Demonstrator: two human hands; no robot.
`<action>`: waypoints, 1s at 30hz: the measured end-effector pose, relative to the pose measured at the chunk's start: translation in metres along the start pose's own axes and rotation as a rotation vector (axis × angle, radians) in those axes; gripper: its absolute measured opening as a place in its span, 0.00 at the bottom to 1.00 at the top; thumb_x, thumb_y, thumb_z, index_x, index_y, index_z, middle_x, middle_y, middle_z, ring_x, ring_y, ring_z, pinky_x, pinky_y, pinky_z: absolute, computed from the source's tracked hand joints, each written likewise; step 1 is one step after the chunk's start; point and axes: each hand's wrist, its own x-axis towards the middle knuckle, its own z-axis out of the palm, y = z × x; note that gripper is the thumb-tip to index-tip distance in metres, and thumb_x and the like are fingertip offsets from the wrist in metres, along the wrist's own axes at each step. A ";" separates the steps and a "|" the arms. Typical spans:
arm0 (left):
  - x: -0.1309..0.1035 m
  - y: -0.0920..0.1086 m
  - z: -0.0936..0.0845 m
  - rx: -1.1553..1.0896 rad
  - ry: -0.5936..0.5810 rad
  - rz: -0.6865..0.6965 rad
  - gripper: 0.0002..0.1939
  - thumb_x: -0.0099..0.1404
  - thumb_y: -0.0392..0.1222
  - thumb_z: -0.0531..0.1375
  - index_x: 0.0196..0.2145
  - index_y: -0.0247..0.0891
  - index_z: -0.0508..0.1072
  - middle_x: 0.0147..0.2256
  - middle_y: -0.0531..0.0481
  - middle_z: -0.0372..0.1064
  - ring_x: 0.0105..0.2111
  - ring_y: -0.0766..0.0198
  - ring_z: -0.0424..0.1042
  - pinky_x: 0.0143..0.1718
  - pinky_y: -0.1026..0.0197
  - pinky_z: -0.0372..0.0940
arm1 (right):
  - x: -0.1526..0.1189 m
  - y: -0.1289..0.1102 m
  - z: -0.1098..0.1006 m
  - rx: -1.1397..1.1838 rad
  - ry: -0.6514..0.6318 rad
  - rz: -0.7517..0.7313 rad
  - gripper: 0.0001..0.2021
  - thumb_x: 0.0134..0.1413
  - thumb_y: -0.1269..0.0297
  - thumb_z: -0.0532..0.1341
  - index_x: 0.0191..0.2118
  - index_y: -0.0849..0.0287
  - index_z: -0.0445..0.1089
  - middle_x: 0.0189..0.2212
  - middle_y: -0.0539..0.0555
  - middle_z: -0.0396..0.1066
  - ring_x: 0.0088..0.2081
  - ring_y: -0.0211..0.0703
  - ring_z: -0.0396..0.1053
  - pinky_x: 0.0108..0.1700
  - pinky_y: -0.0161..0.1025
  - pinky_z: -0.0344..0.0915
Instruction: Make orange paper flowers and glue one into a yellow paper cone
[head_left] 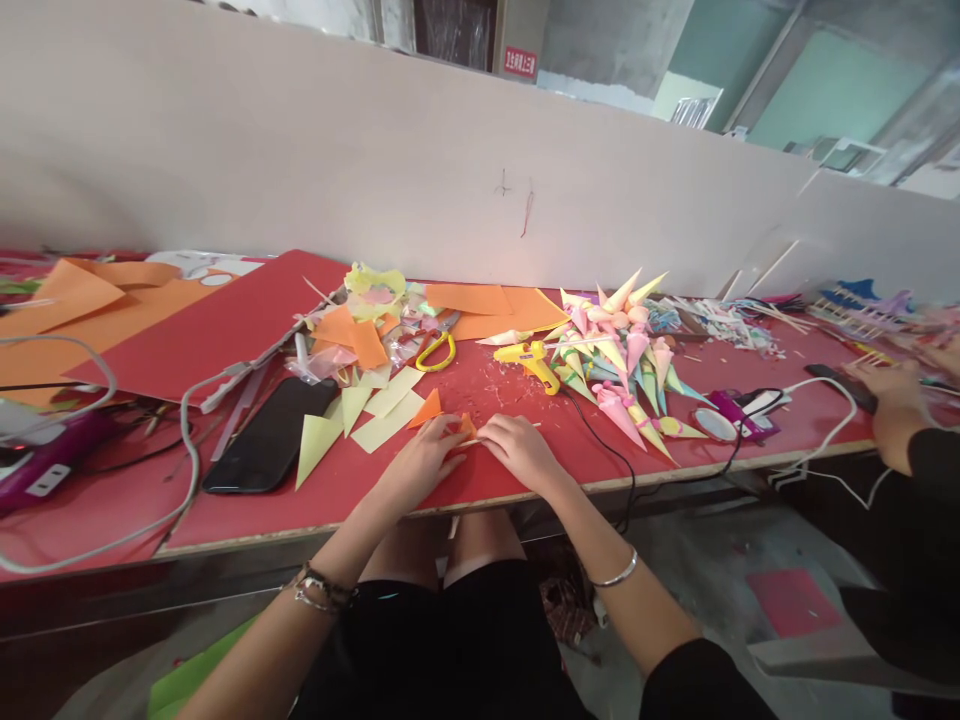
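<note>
My left hand point(426, 458) and my right hand point(519, 452) meet over the red table near its front edge. A small piece of orange paper point(467, 426) shows between the fingertips, with my left fingers closed on it. My right fingers are pinched on a thin pale stick point(474, 441), partly hidden by the hand. Just beyond my left hand lies an orange paper triangle point(427, 409). Pale yellow paper pieces point(388, 420) lie to its left. Behind them are yellow-handled scissors point(436, 352). A yellow glue gun point(529, 362) lies beyond my right hand.
A pile of pastel paper cones point(622, 350) lies right of the glue gun. A black phone point(268, 440), a red board point(210, 325) and a purple power strip point(56, 460) are left. Cables cross the table edge. Another person's hand point(892, 395) is far right.
</note>
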 end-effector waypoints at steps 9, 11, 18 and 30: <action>0.003 -0.005 0.002 0.042 0.018 0.035 0.14 0.61 0.37 0.52 0.45 0.35 0.69 0.47 0.42 0.64 0.46 0.57 0.64 0.48 0.54 0.62 | 0.008 0.009 0.007 0.140 0.013 -0.090 0.06 0.54 0.73 0.55 0.34 0.59 0.69 0.37 0.54 0.71 0.40 0.41 0.66 0.43 0.37 0.61; 0.004 -0.005 0.001 0.057 0.003 0.035 0.14 0.61 0.36 0.52 0.44 0.35 0.69 0.46 0.43 0.65 0.46 0.57 0.65 0.47 0.55 0.63 | 0.010 0.009 0.007 0.128 0.007 -0.104 0.07 0.54 0.74 0.55 0.33 0.59 0.70 0.39 0.55 0.72 0.42 0.42 0.67 0.44 0.39 0.62; 0.007 -0.007 -0.005 0.050 -0.051 0.081 0.15 0.62 0.35 0.51 0.45 0.37 0.70 0.47 0.44 0.66 0.45 0.59 0.67 0.46 0.58 0.64 | 0.010 0.015 0.007 0.246 -0.047 -0.111 0.07 0.53 0.72 0.56 0.37 0.60 0.70 0.40 0.55 0.72 0.43 0.40 0.68 0.45 0.36 0.63; 0.007 -0.021 -0.006 -0.094 -0.076 0.180 0.13 0.59 0.34 0.54 0.43 0.37 0.70 0.46 0.44 0.66 0.46 0.61 0.66 0.47 0.60 0.62 | 0.014 0.019 0.006 0.306 -0.076 -0.161 0.04 0.52 0.69 0.59 0.33 0.60 0.70 0.36 0.54 0.71 0.39 0.39 0.66 0.44 0.37 0.61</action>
